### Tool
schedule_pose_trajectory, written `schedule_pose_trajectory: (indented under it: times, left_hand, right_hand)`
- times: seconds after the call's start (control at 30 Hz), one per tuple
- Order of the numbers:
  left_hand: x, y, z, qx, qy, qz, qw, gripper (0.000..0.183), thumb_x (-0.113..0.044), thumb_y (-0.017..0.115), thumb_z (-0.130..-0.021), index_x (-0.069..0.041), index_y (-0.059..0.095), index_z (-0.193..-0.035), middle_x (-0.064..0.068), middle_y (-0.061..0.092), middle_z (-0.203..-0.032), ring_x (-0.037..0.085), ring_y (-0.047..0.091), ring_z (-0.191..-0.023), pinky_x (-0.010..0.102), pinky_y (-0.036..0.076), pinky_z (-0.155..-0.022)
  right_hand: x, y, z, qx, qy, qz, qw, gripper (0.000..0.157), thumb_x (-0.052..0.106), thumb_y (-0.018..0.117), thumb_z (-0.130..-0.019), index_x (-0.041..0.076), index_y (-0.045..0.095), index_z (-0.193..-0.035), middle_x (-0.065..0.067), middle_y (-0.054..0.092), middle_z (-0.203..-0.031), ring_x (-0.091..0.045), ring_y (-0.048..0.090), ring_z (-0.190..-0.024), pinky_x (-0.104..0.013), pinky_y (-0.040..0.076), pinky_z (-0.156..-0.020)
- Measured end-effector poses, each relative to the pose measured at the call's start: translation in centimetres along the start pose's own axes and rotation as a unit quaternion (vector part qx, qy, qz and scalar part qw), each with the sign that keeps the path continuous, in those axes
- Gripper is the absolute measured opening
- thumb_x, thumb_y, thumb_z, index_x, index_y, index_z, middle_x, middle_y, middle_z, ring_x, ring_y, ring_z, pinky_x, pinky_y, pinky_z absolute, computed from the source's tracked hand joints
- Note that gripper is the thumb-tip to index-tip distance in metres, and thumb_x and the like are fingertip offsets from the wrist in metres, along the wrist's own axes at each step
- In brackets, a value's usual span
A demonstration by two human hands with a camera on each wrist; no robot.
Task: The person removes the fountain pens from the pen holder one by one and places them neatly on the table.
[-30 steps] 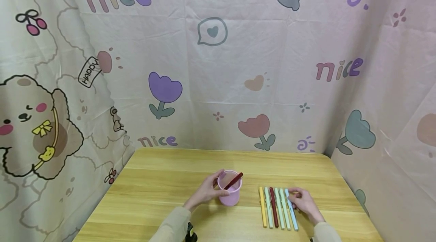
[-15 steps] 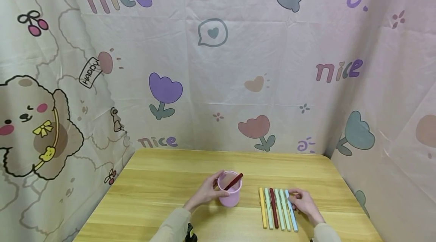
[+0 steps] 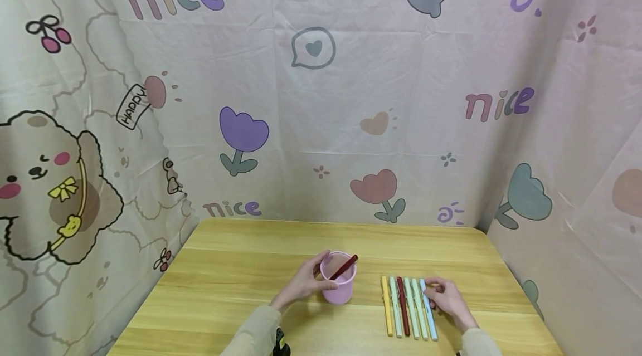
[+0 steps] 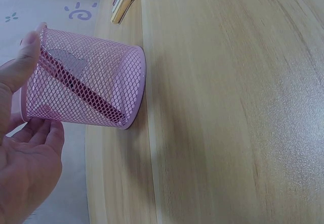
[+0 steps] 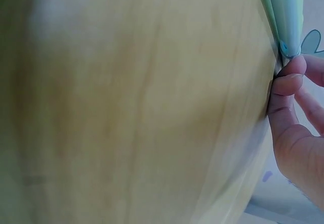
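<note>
My left hand (image 3: 303, 282) grips a pink mesh pen holder (image 3: 339, 293) near its rim, thumb in front and fingers behind. Inside the holder a dark red pen (image 3: 348, 264) leans to the right, its end poking above the rim. In the left wrist view the same pen shows slanting through the mesh. To the right, several capped pens lie side by side in a row. At the row's right end my right hand (image 3: 450, 297) pinches the upper part of a light blue pen (image 3: 430, 317) with thumb and forefinger; the pen still lies in line with the others.
Left of the light blue pen lie pale green pens (image 3: 418, 311), another dark red pen (image 3: 403, 308) and a yellow pen (image 3: 387, 308) at the left end. All rest on a wooden table (image 3: 241, 267). A printed curtain (image 3: 311, 105) hangs behind and along both sides.
</note>
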State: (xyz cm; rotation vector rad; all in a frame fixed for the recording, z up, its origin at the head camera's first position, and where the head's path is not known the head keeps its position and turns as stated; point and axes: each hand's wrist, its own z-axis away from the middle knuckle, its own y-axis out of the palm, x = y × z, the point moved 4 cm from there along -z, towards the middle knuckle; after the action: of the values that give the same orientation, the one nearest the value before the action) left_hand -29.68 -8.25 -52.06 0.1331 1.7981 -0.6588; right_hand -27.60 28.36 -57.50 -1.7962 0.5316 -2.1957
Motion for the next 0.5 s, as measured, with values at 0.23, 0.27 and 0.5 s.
schedule_pose_trajectory:
  times: [0.23,0.27,0.5]
  left_hand:
    - [-0.1,-0.04,0.03,0.001,0.003,-0.004,1.0,0.089,-0.004,0.08,-0.083,0.019,0.026,-0.149,0.039,0.038,-0.151,0.053,0.043,-0.139,0.057,0.038,-0.117]
    - [-0.1,-0.05,0.03,0.001,0.003,-0.004,1.0,0.089,-0.004,0.08,-0.083,0.019,0.026,-0.149,0.039,0.038,-0.151,0.053,0.043,-0.139,0.057,0.038,-0.117]
    - [-0.15,-0.08,0.02,-0.001,-0.001,-0.002,1.0,0.089,-0.004,0.08,-0.083,0.019,0.026,-0.149,0.038,0.038,-0.152,0.052,0.043,-0.14,0.057,0.037,-0.118]
  right_hand:
    - [0.1,0.01,-0.04,0.0,0.0,0.01,1.0,0.042,0.0,0.063,-0.089,-0.013,0.056,-0.128,-0.005,0.055,-0.074,-0.015,0.055,-0.061,-0.02,0.045,-0.046]
    - [0.11,0.01,-0.04,0.001,0.0,0.011,1.0,0.042,0.0,0.063,-0.089,-0.013,0.056,-0.129,-0.006,0.055,-0.074,-0.016,0.055,-0.061,-0.02,0.045,-0.046]
    - [0.17,0.0,-0.07,-0.002,0.003,0.013,1.0,0.042,0.0,0.063,-0.089,-0.013,0.056,-0.128,-0.006,0.055,-0.075,-0.016,0.055,-0.061,-0.021,0.045,-0.046]
